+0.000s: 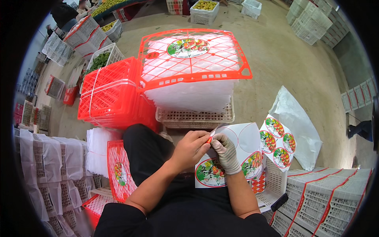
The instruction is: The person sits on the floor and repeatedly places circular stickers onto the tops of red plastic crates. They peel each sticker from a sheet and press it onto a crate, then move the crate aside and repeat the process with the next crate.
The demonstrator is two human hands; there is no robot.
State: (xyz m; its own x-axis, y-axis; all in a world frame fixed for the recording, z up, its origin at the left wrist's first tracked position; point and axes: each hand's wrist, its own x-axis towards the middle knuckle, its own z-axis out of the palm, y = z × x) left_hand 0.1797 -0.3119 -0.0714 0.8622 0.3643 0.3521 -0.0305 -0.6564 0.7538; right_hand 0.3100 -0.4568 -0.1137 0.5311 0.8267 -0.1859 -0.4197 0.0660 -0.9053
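Observation:
My bare left hand pinches a small red sticker between thumb and fingertips. My right hand, in a pale striped work glove, meets it there and holds a sheet of large oval fruit stickers over my lap; some ovals on it are peeled off. In front of me a red plastic lattice crate lid with an oval sticker lies on a tall stack of white foam sheets, above a cream plastic crate. More lids, strapped together as a red stack, stand to the left.
At right, another sticker sheet rests beside a white plastic bag. A dark phone-like object lies on a white crate's edge. Strapped crates stand lower right, plastic-draped crates lower left. People and fruit crates are farther off.

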